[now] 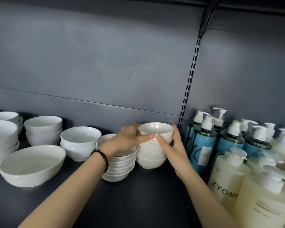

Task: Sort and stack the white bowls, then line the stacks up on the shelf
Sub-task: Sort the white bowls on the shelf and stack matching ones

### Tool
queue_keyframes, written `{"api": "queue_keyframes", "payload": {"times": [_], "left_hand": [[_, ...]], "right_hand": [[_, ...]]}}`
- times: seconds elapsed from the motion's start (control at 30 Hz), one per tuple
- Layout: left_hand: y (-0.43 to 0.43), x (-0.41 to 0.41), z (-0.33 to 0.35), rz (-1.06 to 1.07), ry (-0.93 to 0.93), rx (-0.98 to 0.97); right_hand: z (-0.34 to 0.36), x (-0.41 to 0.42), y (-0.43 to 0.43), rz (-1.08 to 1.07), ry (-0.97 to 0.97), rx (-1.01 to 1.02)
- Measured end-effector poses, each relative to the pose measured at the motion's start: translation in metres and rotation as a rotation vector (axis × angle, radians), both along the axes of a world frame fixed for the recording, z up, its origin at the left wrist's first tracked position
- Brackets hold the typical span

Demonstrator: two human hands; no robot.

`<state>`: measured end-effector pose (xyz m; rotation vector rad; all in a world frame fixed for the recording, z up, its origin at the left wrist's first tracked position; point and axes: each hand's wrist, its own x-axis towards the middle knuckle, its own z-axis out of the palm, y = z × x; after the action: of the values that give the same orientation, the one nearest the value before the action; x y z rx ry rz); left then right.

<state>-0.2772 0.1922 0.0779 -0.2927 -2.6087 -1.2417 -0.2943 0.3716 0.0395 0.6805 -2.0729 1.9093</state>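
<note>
My left hand (126, 139) and right hand (172, 146) meet on the small cream-white ceramic bowl (155, 129) that tops a tall stack of matching cream-white bowls (149, 156). My left fingers (135, 125) curl round its far left side with the thumb laid across the front of its rim. My right thumb presses the front just beside the left one, and the rest of that hand lies along the right side of the stack, so both hands are clamped on that top bowl. It sits upright, nested in the stack, which stands on the dark grey metal shelf (146, 198) close to the back panel. Touching the stack on its left is a lower stack of shallow white bowls with thin dark rims (120, 169), partly hidden by my left wrist, which wears a dark braided bracelet (103, 159). Further left stand a pair of stacked plain white bowls (80, 142), a white oval dish (31, 163) nearer the front, another stack of white bowls (43, 129) behind it, and large white bowls (2, 137) at the edge. To my right, blue pump bottles (202, 145) and cream pump bottles (227, 178) crowd the shelf.
</note>
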Motion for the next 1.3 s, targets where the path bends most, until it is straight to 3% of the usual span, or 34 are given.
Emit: {"api": "queue_keyframes", "payload": {"times": [0.23, 0.5, 0.63, 0.77, 0.87, 0.93, 1.1, 1.23, 1.3], "left_hand": [[0.005, -0.001, -0.005, 0.04, -0.007, -0.075], [0.003, 0.015, 0.003, 0.084, -0.038, -0.095], [-0.008, 0.027, 0.006, 0.104, 0.032, -0.12], [-0.039, 0.055, 0.005, 0.178, 0.186, -0.11], [-0.073, 0.074, 0.0, 0.218, 0.257, -0.21], [-0.094, 0.087, -0.004, 0.228, 0.273, -0.319], [-0.139, 0.113, -0.017, 0.238, 0.249, -0.648], [-0.178, 0.137, -0.029, 0.218, 0.294, -0.751], [-0.204, 0.151, -0.034, 0.254, 0.317, -0.773]], "right_hand": [[-0.013, 0.0, -0.001, -0.011, -0.026, -0.019], [-0.024, -0.005, -0.001, -0.2, 0.035, 0.063], [-0.02, 0.005, -0.001, -0.321, 0.057, 0.09], [-0.016, 0.019, -0.002, -0.497, 0.194, 0.126], [-0.01, 0.031, -0.012, -0.595, 0.421, 0.197], [0.0, 0.043, -0.026, -0.542, 0.507, 0.279], [0.018, 0.098, -0.095, -0.173, 0.627, 0.533], [0.014, 0.12, -0.147, -0.054, 0.65, 0.871], [0.009, 0.125, -0.167, -0.039, 0.654, 0.943]]}}
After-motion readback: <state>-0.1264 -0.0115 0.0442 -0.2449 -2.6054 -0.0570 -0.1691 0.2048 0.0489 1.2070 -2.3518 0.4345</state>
